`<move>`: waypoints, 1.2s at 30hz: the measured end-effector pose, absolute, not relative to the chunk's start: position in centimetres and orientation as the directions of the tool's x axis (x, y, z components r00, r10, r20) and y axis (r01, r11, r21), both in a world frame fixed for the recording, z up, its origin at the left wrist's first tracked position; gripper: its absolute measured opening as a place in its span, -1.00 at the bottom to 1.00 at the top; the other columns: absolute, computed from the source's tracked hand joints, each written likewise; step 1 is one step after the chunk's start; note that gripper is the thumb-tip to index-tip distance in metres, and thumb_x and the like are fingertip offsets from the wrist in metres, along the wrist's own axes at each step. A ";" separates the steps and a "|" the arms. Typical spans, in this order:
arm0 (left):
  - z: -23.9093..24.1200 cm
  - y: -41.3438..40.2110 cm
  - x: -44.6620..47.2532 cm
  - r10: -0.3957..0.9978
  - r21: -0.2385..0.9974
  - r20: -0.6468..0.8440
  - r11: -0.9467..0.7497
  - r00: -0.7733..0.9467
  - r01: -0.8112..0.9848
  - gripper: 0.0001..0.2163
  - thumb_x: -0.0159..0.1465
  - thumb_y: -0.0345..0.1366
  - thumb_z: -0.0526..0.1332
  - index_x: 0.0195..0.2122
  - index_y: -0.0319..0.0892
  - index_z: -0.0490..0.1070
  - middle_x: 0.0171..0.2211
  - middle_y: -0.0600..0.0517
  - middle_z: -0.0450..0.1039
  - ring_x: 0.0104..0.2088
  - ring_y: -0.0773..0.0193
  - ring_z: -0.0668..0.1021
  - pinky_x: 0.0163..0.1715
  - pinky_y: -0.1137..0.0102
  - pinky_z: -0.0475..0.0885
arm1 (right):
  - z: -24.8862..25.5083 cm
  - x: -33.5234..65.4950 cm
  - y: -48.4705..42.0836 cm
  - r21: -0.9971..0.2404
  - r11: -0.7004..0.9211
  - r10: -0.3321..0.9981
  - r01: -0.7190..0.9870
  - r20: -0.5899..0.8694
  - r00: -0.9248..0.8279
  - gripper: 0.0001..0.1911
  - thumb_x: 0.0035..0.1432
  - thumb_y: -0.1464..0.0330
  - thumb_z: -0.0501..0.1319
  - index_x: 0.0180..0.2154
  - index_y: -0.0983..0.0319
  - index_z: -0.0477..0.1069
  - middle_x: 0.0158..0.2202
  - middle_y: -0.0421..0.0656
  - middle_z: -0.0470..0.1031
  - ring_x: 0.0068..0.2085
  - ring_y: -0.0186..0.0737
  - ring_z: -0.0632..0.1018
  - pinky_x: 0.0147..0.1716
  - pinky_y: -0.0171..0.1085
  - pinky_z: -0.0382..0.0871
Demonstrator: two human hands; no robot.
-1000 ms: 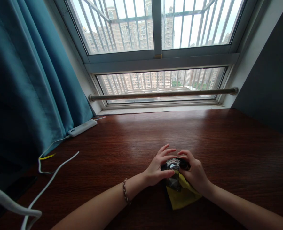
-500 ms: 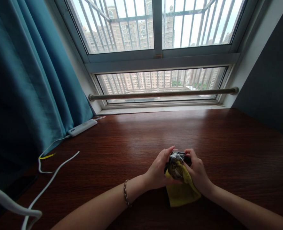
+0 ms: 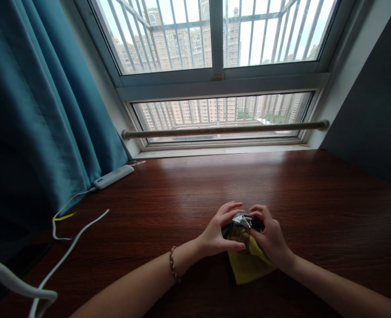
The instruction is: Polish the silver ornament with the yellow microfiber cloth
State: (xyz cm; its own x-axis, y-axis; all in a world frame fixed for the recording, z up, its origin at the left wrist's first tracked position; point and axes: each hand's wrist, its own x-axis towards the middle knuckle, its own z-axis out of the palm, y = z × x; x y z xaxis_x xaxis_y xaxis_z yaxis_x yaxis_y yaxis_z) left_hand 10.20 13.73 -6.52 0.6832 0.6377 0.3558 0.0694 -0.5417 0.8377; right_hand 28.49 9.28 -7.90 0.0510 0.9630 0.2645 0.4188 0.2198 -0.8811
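Note:
A small shiny object point(image 3: 241, 225), dark with a silvery, see-through-looking front, is between my two hands near the front of the table; its exact kind I cannot make out. My left hand point(image 3: 218, 229) curves around its left side, fingers over the top and thumb stretched along the bottom. On the right side, my right hand point(image 3: 270, 234) grips the object with fingers on top and thumb against its front. A yellow cloth point(image 3: 248, 267) lies under the object and hangs toward me, partly beneath my right hand.
The brown wooden table point(image 3: 168, 190) reaches to the window sill. White cables point(image 3: 72, 247) and a white power strip point(image 3: 114, 176) lie at the left by a blue curtain point(image 3: 66, 110). A metal rail point(image 3: 225, 130) crosses the window.
My left hand's fingers have loosened and its thumb has come forward over the front of the shiny object. The object has turned slightly, showing more of its glossy front.

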 end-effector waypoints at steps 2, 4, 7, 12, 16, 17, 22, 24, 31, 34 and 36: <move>-6.5 13.8 10.2 0.641 0.846 0.339 -0.528 0.689 0.074 -0.32 -0.03 0.09 0.31 0.08 -0.15 0.31 0.17 -0.10 0.12 0.20 -0.04 0.09 0.20 0.13 -0.05 | -8.0 28.6 9.1 -0.869 0.221 0.964 0.443 0.265 0.038 -0.72 0.05 0.33 0.19 -0.19 0.19 0.17 -0.34 -0.23 0.47 -0.34 -0.33 0.50 -0.42 -0.39 0.29; -6.4 13.8 10.2 0.643 0.855 0.328 -0.513 0.692 0.071 -0.34 0.03 0.17 0.21 0.05 -0.17 0.34 0.17 -0.10 0.13 0.20 -0.04 0.09 0.20 0.14 -0.05 | -8.1 28.7 9.1 -0.857 0.226 0.963 0.463 0.268 0.027 -0.76 0.11 0.26 0.15 -0.21 0.20 0.17 -0.34 -0.21 0.47 -0.34 -0.32 0.50 -0.42 -0.38 0.28; -6.3 13.8 10.2 0.642 0.862 0.320 -0.503 0.696 0.067 -0.36 0.11 0.21 0.09 0.04 -0.19 0.35 0.17 -0.09 0.13 0.20 -0.03 0.09 0.20 0.15 -0.06 | -8.1 28.7 9.1 -0.847 0.236 0.963 0.476 0.271 0.006 -0.76 0.14 0.21 0.12 -0.22 0.20 0.17 -0.33 -0.21 0.48 -0.31 -0.31 0.51 -0.36 -0.37 0.29; -6.4 13.7 10.2 0.611 0.846 0.310 -0.527 0.728 0.082 -0.36 0.10 0.17 0.13 0.10 -0.15 0.29 0.17 -0.07 0.13 0.22 -0.03 0.03 0.21 0.14 -0.12 | -8.0 28.7 9.3 -0.847 0.263 0.958 0.462 0.285 -0.023 -0.62 0.00 0.43 0.20 -0.13 0.17 0.13 -0.30 -0.27 0.49 -0.29 -0.35 0.51 -0.30 -0.40 0.28; -6.8 14.0 10.2 0.594 0.839 0.321 -0.540 0.738 0.070 -0.35 0.13 0.17 0.09 0.12 -0.17 0.25 0.18 -0.09 0.12 0.23 -0.03 0.01 0.21 0.10 -0.15 | -8.1 28.6 9.2 -0.846 0.241 0.962 0.476 0.273 -0.002 -0.68 0.00 0.45 0.16 -0.17 0.17 0.16 -0.29 -0.26 0.47 -0.27 -0.33 0.50 -0.30 -0.38 0.27; -7.0 14.0 10.3 0.592 0.839 0.329 -0.541 0.736 0.060 -0.32 0.11 0.20 0.09 0.13 -0.18 0.24 0.18 -0.11 0.12 0.23 -0.04 0.01 0.21 0.09 -0.16 | -8.2 28.6 9.2 -0.842 0.233 0.963 0.486 0.269 0.005 -0.71 0.02 0.44 0.15 -0.19 0.18 0.16 -0.29 -0.24 0.46 -0.28 -0.32 0.49 -0.32 -0.37 0.27; -7.2 13.6 10.5 0.594 0.848 0.382 -0.530 0.708 -0.013 0.02 -0.16 0.11 0.37 0.25 -0.21 -0.05 0.21 -0.21 -0.01 0.20 -0.08 0.11 0.19 0.14 0.01 | -8.1 28.8 9.3 -0.851 0.218 0.967 0.478 0.254 0.012 -0.82 0.08 0.38 0.10 -0.23 0.20 0.14 -0.44 -0.25 0.44 -0.45 -0.29 0.46 -0.43 -0.34 0.25; -7.2 13.3 10.6 0.598 0.859 0.395 -0.510 0.698 -0.049 0.05 -0.20 -0.09 0.46 0.25 -0.16 -0.11 0.20 -0.21 -0.01 0.18 -0.06 0.17 0.16 0.18 0.11 | -8.0 28.9 9.4 -0.859 0.215 0.966 0.465 0.258 0.030 -0.82 0.12 0.33 0.09 -0.23 0.21 0.14 -0.47 -0.24 0.44 -0.47 -0.28 0.46 -0.44 -0.33 0.25; -7.3 12.9 10.8 0.622 0.879 0.409 -0.466 0.667 -0.104 -0.11 -0.07 -0.33 0.43 0.23 -0.09 -0.05 0.11 -0.15 0.18 0.10 0.01 0.31 0.10 0.22 0.22 | -7.9 29.0 9.5 -0.891 0.187 0.973 0.413 0.227 0.050 -0.70 0.09 0.27 0.15 -0.15 0.22 0.17 -0.36 -0.18 0.52 -0.37 -0.26 0.53 -0.38 -0.35 0.32; -7.1 13.0 10.7 0.629 0.888 0.396 -0.447 0.669 -0.106 -0.11 -0.09 -0.31 0.45 0.23 -0.12 -0.01 0.06 -0.15 0.23 0.06 0.02 0.35 0.07 0.23 0.26 | -7.7 28.8 9.3 -0.899 0.190 0.974 0.394 0.223 0.040 -0.68 0.09 0.27 0.16 -0.13 0.21 0.17 -0.34 -0.19 0.53 -0.33 -0.27 0.54 -0.36 -0.36 0.33; -7.0 13.0 10.7 0.641 0.897 0.380 -0.431 0.667 -0.097 -0.12 -0.09 -0.28 0.44 0.22 -0.14 -0.01 0.05 -0.16 0.23 0.03 0.04 0.38 0.03 0.24 0.30 | -7.6 28.7 9.3 -0.905 0.188 0.975 0.382 0.218 0.037 -0.69 0.08 0.28 0.17 -0.14 0.20 0.17 -0.33 -0.20 0.54 -0.32 -0.27 0.55 -0.36 -0.37 0.34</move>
